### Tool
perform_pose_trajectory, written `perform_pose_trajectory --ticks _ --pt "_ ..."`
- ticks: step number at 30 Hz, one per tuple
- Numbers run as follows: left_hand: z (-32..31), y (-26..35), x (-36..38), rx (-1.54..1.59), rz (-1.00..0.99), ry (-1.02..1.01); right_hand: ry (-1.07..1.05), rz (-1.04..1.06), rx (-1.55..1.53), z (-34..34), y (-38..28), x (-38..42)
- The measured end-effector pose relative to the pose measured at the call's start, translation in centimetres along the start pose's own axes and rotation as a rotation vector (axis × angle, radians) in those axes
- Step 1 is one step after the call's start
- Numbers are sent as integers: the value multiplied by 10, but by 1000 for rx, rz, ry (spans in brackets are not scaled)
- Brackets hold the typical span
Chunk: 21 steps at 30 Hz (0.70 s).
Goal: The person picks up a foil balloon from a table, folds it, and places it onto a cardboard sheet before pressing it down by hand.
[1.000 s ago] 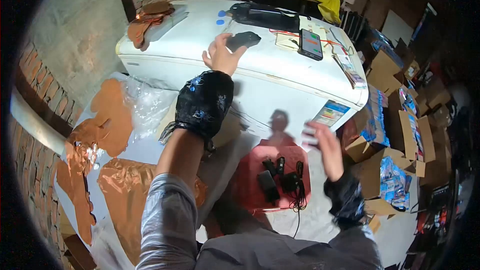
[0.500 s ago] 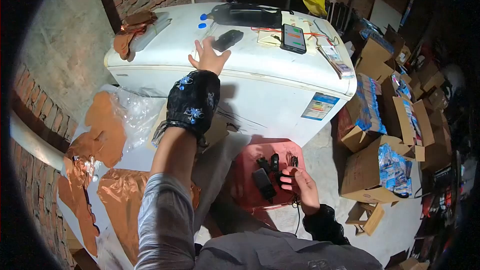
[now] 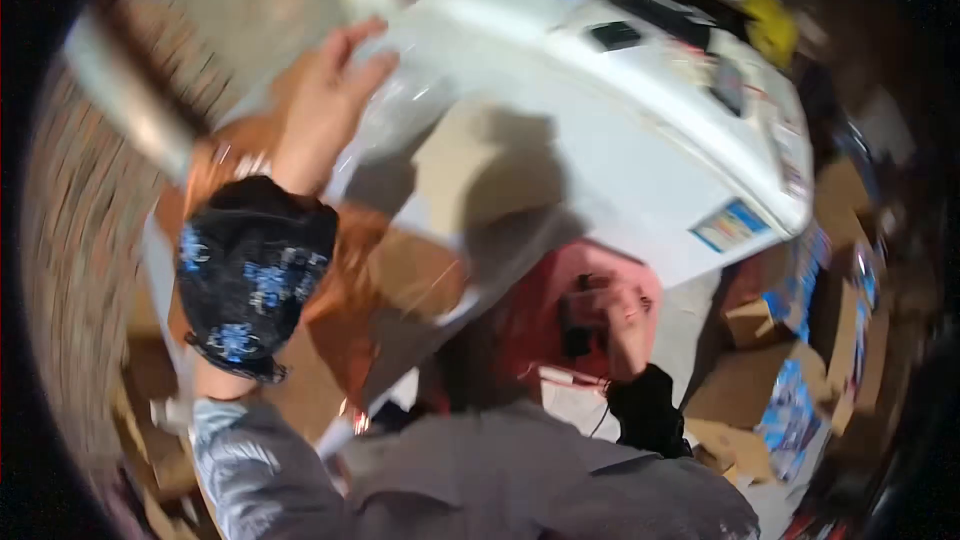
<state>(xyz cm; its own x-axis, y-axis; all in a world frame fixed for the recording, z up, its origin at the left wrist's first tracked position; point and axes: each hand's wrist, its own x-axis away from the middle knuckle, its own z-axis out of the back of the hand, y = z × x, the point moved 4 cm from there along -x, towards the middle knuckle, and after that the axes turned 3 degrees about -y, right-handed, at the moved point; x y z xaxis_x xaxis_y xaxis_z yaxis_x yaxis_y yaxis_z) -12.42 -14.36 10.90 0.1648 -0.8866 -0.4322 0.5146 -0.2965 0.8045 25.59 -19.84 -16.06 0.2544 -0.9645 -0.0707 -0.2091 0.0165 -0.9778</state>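
Observation:
My left hand (image 3: 335,100) is raised over the copper-coloured sheets (image 3: 340,290) at the left, thumb and fingers apart, with nothing seen between them. Clear plastic film (image 3: 410,90) lies just right of it. My right hand (image 3: 625,325) is over the red stool (image 3: 560,275), close to black items (image 3: 577,320) on it; motion smears its fingers, and whether it holds anything is unclear. A small black object (image 3: 614,36) rests on the white chest freezer (image 3: 640,130), in front of a longer black item (image 3: 655,10).
A phone (image 3: 727,86) lies on the freezer's right part. Open cardboard boxes (image 3: 735,365) with blue packets (image 3: 790,410) stand at the right. A pale pipe (image 3: 130,90) slants down at the upper left beside a brick wall (image 3: 80,240).
The view has swung left and down. My left hand has moved from beside the small black object on the freezer to above the copper-coloured sheets. My right hand stays by the stool.

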Motion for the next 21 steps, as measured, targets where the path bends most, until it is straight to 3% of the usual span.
perform_pose_trajectory --ticks 2,5,7,10,12,14,15,18,21 --pt "66 32 67 21 51 114 -116 -23 9 -44 -41 -3" --pt "137 77 183 -305 104 472 -195 32 141 -77 -47 -3" --pt "151 84 267 -442 186 731 -238 138 196 -102 -49 -8" --pt "147 61 411 -489 257 1041 -271 51 216 -131 -48 -13" --pt "116 55 474 -548 560 1241 -343 127 315 -148 -42 -16" --pt "98 32 529 -515 654 1216 -407 209 305 -173 -50 -9" --pt "93 34 523 -605 650 1105 -414 180 295 -180 -42 -7" --pt "83 33 486 -770 583 801 -577 368 397 -210 -35 0" --pt "91 31 466 -823 560 643 -545 238 389 -228 -57 25"
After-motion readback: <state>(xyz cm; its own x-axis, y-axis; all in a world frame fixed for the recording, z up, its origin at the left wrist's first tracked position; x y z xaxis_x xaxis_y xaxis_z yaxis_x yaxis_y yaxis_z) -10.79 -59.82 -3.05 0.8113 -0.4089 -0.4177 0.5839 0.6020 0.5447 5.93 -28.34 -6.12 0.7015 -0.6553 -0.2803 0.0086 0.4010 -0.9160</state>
